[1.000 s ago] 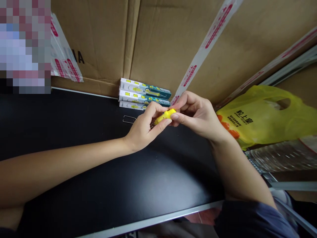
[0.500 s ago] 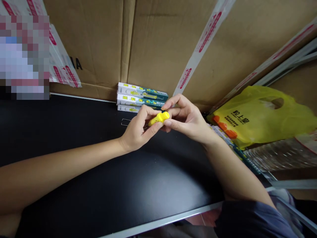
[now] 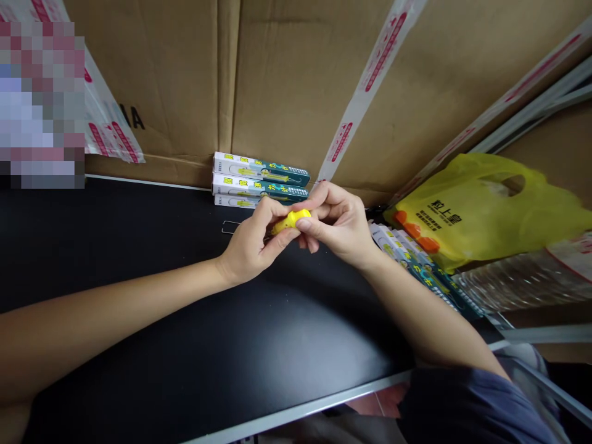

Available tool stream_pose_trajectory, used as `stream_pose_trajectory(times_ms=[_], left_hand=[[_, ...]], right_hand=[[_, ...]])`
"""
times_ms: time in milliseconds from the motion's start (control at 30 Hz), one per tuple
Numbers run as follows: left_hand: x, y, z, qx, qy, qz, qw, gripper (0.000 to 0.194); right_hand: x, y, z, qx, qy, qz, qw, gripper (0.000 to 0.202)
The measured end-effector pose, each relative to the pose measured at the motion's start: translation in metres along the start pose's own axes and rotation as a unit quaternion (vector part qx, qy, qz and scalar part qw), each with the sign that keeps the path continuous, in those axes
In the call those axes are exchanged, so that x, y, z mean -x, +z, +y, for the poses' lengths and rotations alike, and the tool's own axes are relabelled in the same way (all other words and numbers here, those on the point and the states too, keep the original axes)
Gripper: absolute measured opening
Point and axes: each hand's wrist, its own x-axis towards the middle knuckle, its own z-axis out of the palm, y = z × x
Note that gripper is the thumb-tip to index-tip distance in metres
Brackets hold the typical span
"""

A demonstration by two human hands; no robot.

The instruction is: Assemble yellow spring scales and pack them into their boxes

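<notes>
Over the black table, my left hand (image 3: 252, 246) is closed around the body of a yellow spring scale (image 3: 282, 226). A bent metal wire (image 3: 230, 226) sticks out to the left behind that hand. My right hand (image 3: 340, 222) pinches the scale's bright yellow end cap (image 3: 298, 217) between thumb and fingers. Much of the scale is hidden by the fingers. Just behind the hands lie several narrow printed boxes (image 3: 259, 166), stacked and showing pictures of a yellow scale.
More printed boxes (image 3: 416, 259) lie at the table's right side, partly behind my right forearm. Beyond them are a yellow plastic bag (image 3: 490, 203) and a clear ribbed plastic stack (image 3: 518, 283). Large taped cardboard (image 3: 287, 80) stands along the back. A metal edge (image 3: 296, 410) borders the black table (image 3: 185, 345).
My right hand has closed further over the yellow end cap, so less of it shows. The whole view has shifted slightly, uncovering more of the boxes on the right.
</notes>
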Motion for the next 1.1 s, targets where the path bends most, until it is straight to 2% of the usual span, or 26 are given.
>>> stream_pose_trajectory(times_ms=[100, 167, 367, 467, 667, 800, 900, 1100], left_hand=[[0.001, 0.0, 0.003, -0.016, -0.023, -0.006, 1.0, 0.017], [0.001, 0.0, 0.005, -0.026, -0.029, -0.011, 0.999, 0.017], [-0.004, 0.002, 0.006, -0.028, -0.049, 0.009, 0.998, 0.022], [-0.006, 0.002, 0.007, -0.077, -0.06, 0.003, 0.995, 0.029], [-0.007, -0.002, 0.009, -0.185, -0.082, -0.023, 0.979, 0.017], [-0.01, -0.004, 0.011, -0.128, -0.094, -0.055, 0.986, 0.018], [-0.013, -0.003, 0.016, -0.074, -0.129, -0.081, 0.986, 0.02], [-0.012, -0.002, 0.022, -0.025, -0.179, -0.098, 0.979, 0.022]], right_hand=[[0.004, 0.005, 0.0, 0.002, -0.004, 0.042, 0.999, 0.032], [0.005, 0.005, -0.001, 0.013, 0.008, 0.047, 0.999, 0.034], [0.002, -0.003, 0.001, 0.049, 0.013, 0.015, 0.999, 0.028], [0.0, -0.009, 0.005, 0.071, 0.009, 0.001, 0.997, 0.026], [-0.002, -0.024, 0.009, 0.131, 0.005, -0.038, 0.991, 0.026], [-0.001, -0.034, 0.001, 0.204, -0.011, -0.078, 0.976, 0.025], [-0.001, -0.04, -0.007, 0.249, -0.029, -0.105, 0.962, 0.024], [-0.001, -0.042, -0.015, 0.277, -0.025, -0.125, 0.952, 0.027]])
